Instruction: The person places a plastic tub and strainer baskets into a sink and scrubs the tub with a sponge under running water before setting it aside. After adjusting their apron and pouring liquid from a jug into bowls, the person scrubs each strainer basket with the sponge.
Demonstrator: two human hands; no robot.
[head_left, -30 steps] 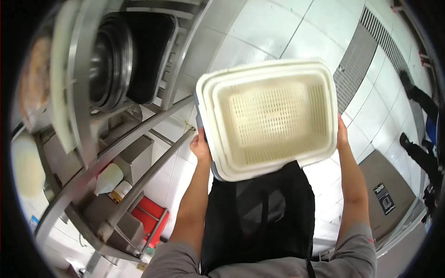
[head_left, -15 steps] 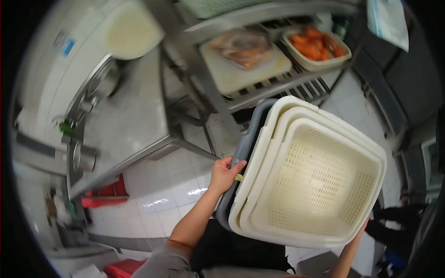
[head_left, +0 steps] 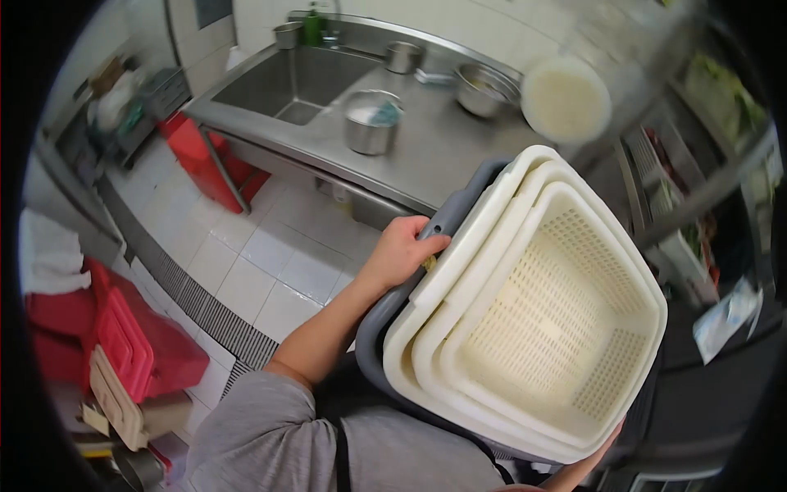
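Observation:
A stack of nested white perforated baskets [head_left: 545, 316] sits inside a grey tub [head_left: 469, 197], tilted in front of my body. My left hand [head_left: 403, 252] grips the tub's rim at the upper left, its thumb over the edge. At the lower right, my right hand [head_left: 602, 451] holds the stack from below; most of its fingers are hidden behind the baskets. A small yellowish scrap [head_left: 430, 262] shows beside my left thumb.
Ahead stands a steel counter [head_left: 455, 160] with a sink [head_left: 287, 82], a metal pot [head_left: 371, 131], bowls [head_left: 485, 88] and a round pale container [head_left: 566, 100]. Red bins [head_left: 147, 336] are at the left, shelves with vegetables [head_left: 709, 90] at the right.
The view has swung left from the shelf with carrots to the sink counter. Both hands still hold the stack, which has turned with the body and tilted more.

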